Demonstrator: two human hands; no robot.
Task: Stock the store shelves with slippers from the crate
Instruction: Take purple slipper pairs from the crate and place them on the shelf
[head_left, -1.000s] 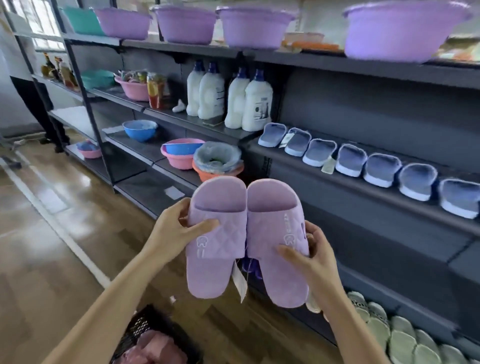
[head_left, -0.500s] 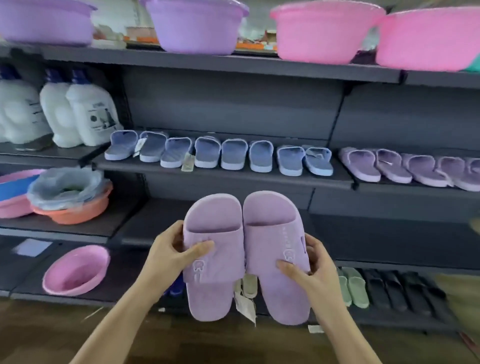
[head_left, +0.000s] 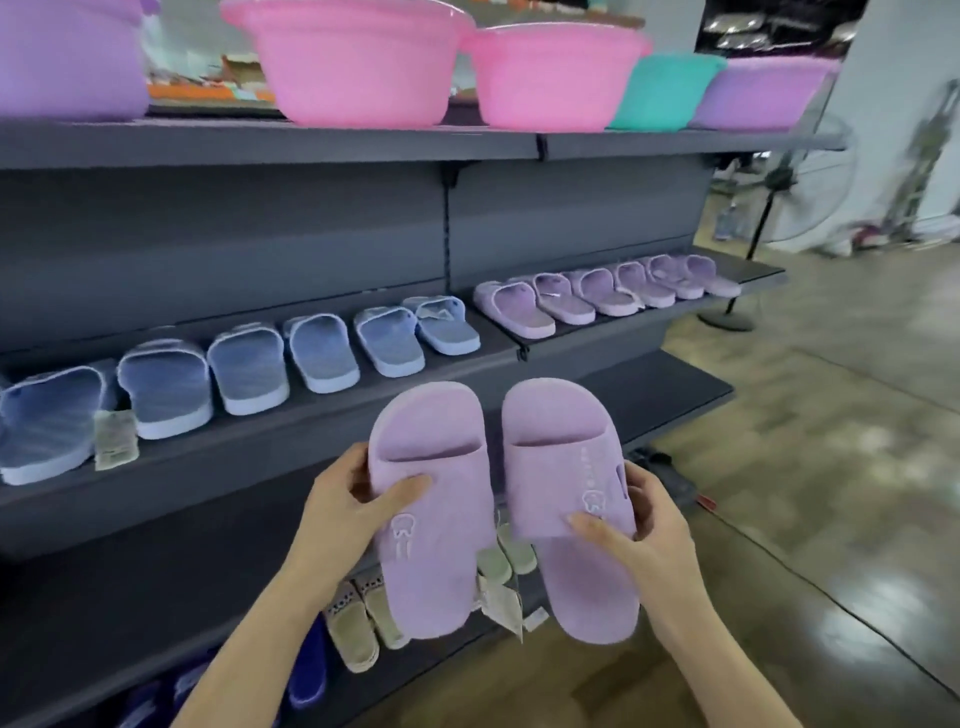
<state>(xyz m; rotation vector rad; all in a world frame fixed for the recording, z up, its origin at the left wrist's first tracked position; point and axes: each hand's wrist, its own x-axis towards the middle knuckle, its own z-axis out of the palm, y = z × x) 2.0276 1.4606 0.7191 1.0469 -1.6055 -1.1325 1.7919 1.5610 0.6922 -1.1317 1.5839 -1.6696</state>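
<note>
Dark shelving (head_left: 260, 148) fills the wall, with pink basins (head_left: 358, 67) along its top shelf. A row of blue slippers (head_left: 249, 371) runs along the middle shelf to its right end, and a lilac row (head_left: 597, 296) sits on the next shelf over. Before the middle shelf's front edge a lilac pair (head_left: 561, 415) is held in the air — toes up, slightly apart. The left hand (head_left: 343, 499) grips the left slipper (head_left: 436, 519), thumb across its strap and fingers curled behind the outer edge. The right hand (head_left: 644, 525) clasps the right slipper (head_left: 566, 467) likewise. A paper tag (head_left: 501, 603) dangles between them.
</note>
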